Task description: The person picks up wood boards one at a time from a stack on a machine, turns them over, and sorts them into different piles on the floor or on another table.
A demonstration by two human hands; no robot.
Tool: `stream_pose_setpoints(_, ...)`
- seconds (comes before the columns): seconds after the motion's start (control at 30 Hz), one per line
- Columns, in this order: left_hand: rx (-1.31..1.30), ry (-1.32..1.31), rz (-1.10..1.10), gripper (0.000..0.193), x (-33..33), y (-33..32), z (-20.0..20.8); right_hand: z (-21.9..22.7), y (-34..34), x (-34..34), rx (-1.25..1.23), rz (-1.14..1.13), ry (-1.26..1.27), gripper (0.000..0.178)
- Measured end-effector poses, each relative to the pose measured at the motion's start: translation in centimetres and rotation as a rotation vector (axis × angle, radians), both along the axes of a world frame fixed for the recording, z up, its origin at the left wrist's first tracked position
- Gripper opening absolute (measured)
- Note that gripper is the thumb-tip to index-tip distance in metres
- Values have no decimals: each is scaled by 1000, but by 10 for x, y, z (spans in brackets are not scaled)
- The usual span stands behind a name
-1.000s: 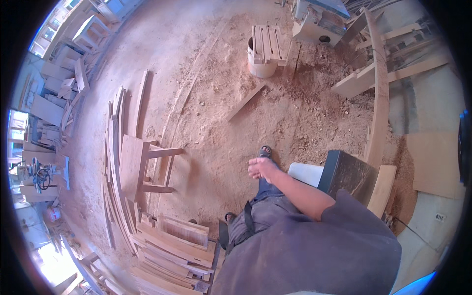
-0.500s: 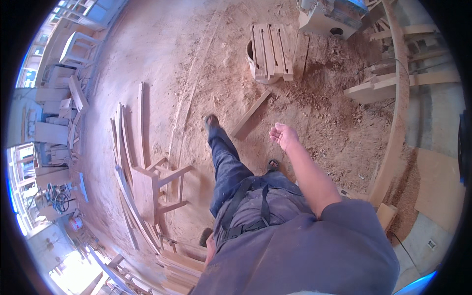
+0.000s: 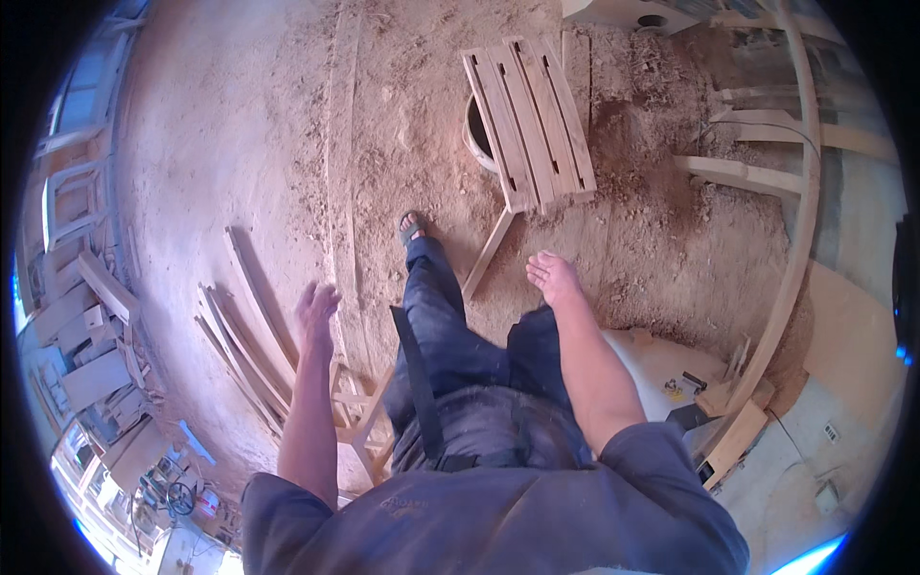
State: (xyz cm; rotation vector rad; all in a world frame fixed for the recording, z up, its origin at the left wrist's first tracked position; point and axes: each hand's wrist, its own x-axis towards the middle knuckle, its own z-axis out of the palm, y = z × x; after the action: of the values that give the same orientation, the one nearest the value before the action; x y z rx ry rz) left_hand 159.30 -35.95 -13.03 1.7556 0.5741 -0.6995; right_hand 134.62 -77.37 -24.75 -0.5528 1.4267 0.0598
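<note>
My left hand [image 3: 317, 312] is raised in front of me with its fingers somewhat apart, holding nothing. My right hand [image 3: 554, 278] is also in the air, its fingers loosely bent and nothing in it. Ahead of the right hand, several slotted wooden slats [image 3: 533, 129] lie side by side across a round bucket [image 3: 473, 139], mostly covering it. A loose board [image 3: 490, 254] rests on the floor between the slats and my legs. Long wooden strips [image 3: 251, 287] lie beyond my left hand. Beside my left forearm, a wooden chair-like frame [image 3: 364, 426] is partly hidden.
Sawdust and shavings cover the floor [image 3: 402, 125]. A long curved-looking beam [image 3: 803, 182] runs down the right side, with planks behind it. At the top stands a wooden box [image 3: 623, 11] with a round hole. Offcuts [image 3: 91, 331] are piled along the left.
I have stepped forward, so the slats and bucket are nearer. My left hand has come up into view; my right hand stays raised in front. The chair-like frame has slipped back beside me.
</note>
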Motion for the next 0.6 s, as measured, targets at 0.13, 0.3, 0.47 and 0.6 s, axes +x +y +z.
stream_pose_setpoints(0.13,-64,71,-230,72,60,-131,-46,-49,-8,53,36,-131,-5,47)
stream_pose_setpoints(0.3,-380,252,-199,39,36,-263,-139,-162,-26,76,121,-501,30,38)
stream_pose_setpoints(0.47,-136,392,-268,45,2,-323,-228,-145,-13,124,83,-599,-99,43)
stream_pose_setpoints(0.6,40,208,-438,90,12,-376,-201,-158,7,108,200,-479,-331,38)
